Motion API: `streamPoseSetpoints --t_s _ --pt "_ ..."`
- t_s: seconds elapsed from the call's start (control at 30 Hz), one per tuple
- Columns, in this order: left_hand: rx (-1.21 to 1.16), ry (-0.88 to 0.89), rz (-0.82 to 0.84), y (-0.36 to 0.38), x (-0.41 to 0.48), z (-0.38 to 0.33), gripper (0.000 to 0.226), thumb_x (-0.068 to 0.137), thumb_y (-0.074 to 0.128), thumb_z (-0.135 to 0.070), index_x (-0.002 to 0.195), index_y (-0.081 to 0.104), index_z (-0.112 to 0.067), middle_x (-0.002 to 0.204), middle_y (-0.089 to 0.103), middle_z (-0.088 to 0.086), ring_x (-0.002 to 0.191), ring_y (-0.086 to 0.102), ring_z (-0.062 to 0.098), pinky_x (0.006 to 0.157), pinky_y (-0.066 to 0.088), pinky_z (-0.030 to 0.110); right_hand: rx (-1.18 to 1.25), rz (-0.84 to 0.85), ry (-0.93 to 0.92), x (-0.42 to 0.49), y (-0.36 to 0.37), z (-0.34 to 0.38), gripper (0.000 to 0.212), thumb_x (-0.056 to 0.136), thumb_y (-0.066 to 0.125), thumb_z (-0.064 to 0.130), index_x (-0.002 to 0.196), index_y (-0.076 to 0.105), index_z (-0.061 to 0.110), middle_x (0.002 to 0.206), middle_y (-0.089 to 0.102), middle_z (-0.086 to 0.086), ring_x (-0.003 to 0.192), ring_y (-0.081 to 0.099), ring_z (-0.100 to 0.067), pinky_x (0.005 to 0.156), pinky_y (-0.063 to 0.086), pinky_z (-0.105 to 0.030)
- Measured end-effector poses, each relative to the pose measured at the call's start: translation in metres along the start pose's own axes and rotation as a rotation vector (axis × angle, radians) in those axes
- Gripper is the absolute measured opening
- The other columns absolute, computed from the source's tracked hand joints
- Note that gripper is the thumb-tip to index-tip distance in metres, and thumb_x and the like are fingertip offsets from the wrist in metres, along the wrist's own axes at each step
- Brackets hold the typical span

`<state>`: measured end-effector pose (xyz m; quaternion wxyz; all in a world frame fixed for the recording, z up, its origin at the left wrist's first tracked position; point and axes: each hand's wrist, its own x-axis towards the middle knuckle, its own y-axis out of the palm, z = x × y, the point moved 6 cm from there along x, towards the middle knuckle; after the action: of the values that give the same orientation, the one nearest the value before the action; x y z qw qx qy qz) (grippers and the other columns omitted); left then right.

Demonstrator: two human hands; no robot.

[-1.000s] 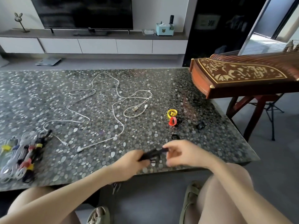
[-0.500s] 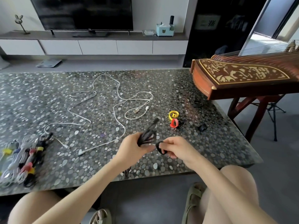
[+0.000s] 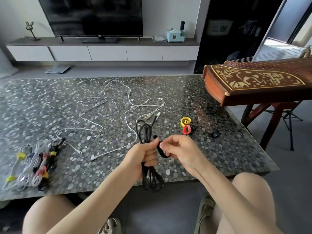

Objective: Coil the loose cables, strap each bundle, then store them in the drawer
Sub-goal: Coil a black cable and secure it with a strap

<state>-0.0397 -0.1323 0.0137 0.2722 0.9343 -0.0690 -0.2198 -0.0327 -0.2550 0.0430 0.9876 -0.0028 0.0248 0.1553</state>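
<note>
Here the left hand (image 3: pixel 143 155) clenches the coiled black cable (image 3: pixel 146 168), likely limp and light, at mid-bundle; the right hand (image 3: pixel 184 149) pinches a black strap (image 3: pixel 160 151).

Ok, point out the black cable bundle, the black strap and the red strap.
black cable bundle (image 3: pixel 145 138), head view, bunched strands of its upper loops.
black strap (image 3: pixel 159 151), head view, its curved middle.
red strap (image 3: pixel 188 128), head view, right side of the loop.

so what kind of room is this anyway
Most likely a home living room: a large television stands on a long low cabinet against the wall, a wooden stringed instrument sits on a stand to the right, and the person sits at a pebble-patterned table.
</note>
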Motion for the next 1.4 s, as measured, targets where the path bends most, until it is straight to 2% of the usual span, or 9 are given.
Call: streamPoseSetpoints --t_s 0.13,0.27,0.4,0.5,0.57,0.7,0.8,1.17,1.4 --pt "-0.228 -0.014 -0.13 -0.017 0.001 -0.013 0.014 0.077 0.061 -0.015 0.073 0.048 -0.012 0.041 0.021 -0.009 0.029 0.02 0.005 0.028 0.021 0.015 0.017 0.05 -0.126 -0.017 0.002 0.001 0.016 0.087 0.063 0.025 0.074 0.064 0.016 0.073 0.065 0.002 0.065 0.052 -0.006 0.061 0.041 -0.015" --pt "-0.017 0.034 -0.156 -0.02 -0.007 -0.017 0.038 0.088 0.061 -0.011 0.051 0.053 -0.018 0.045 0.019 -0.007 0.033 0.018 0.006 0.031 0.02 0.017 0.182 0.069 0.149 -0.021 0.012 -0.012 0.043 0.082 0.065 0.05 0.071 0.047 0.013 0.056 0.045 0.003 0.05 0.033 -0.011 0.049 0.027 -0.023" --pt "0.213 0.161 -0.109 -0.013 -0.016 -0.025 0.048 0.086 0.064 -0.007 0.046 0.043 -0.021 0.045 0.022 -0.005 0.035 0.019 0.008 0.033 0.021 0.019 -0.163 0.004 0.153 -0.018 0.019 -0.009 0.01 0.089 0.065 0.03 0.093 0.065 0.022 0.04 0.048 0.018 0.037 0.032 -0.004 0.04 0.025 -0.018" --pt "0.374 0.226 -0.12 -0.016 -0.023 -0.034 0.036 0.085 0.067 -0.01 0.058 0.045 -0.016 0.046 0.026 -0.005 0.038 0.019 0.009 0.036 0.02 0.019 -0.178 -0.052 0.134 -0.017 0.016 -0.004 0.018 0.09 0.064 0.024 0.075 0.073 0.02 0.04 0.049 0.021 0.037 0.044 0.003 0.038 0.027 -0.008" --pt "0.563 0.284 -0.138 -0.017 -0.03 -0.043 0.024 0.078 0.074 -0.025 0.07 0.057 -0.011 0.051 0.031 -0.003 0.041 0.023 0.01 0.039 0.02 0.021 -0.173 -0.197 0.204 -0.014 0.002 -0.006 0.029 0.086 0.065 0.018 0.057 0.069 0.016 0.043 0.046 0.013 0.035 0.039 -0.001 0.036 0.026 -0.012" --pt "0.476 0.149 0.142 -0.004 -0.037 -0.038 0.071 0.08 0.043 -0.073 0.093 0.065 -0.006 0.055 0.023 -0.006 0.045 0.017 0.009 0.04 0.018 0.02 -0.101 -0.365 0.401 -0.006 -0.014 -0.015 0.02 0.071 0.061 0.004 0.053 0.055 0.008 0.045 0.027 0.001 0.036 0.016 -0.012 0.036 0.013 -0.019" --pt "0.444 0.1 0.176 0.005 -0.039 -0.035 0.074 0.096 0.02 -0.059 0.088 0.07 -0.006 0.052 0.021 -0.004 0.044 0.014 0.011 0.04 0.018 0.022 -0.03 -0.237 0.364 0.004 0.003 -0.01 0.027 0.072 0.06 0.003 0.047 0.055 0.011 0.042 0.029 0.003 0.035 0.018 -0.011 0.036 0.014 -0.021" --pt "0.447 0.169 -0.023 0.007 -0.046 -0.04 0.021 0.101 0.04 -0.031 0.089 0.05 -0.016 0.046 0.034 -0.007 0.037 0.018 0.007 0.035 0.014 0.017 0.052 -0.055 0.107 0.003 0.028 0.015 0.021 0.092 0.054 0.006 0.079 0.07 0.006 0.043 0.04 0.011 0.039 0.028 -0.005 0.038 0.023 -0.017" --pt "0.389 0.359 -0.142 0.012 -0.048 -0.051 0.03 0.099 0.048 -0.025 0.074 0.064 -0.02 0.047 0.027 -0.004 0.037 0.018 0.009 0.035 0.016 0.016 0.09 0.001 0.028 -0.001 0.032 0.023 0.025 0.093 0.054 0.01 0.083 0.076 0.016 0.048 0.043 0.008 0.041 0.03 -0.006 0.043 0.026 -0.019"
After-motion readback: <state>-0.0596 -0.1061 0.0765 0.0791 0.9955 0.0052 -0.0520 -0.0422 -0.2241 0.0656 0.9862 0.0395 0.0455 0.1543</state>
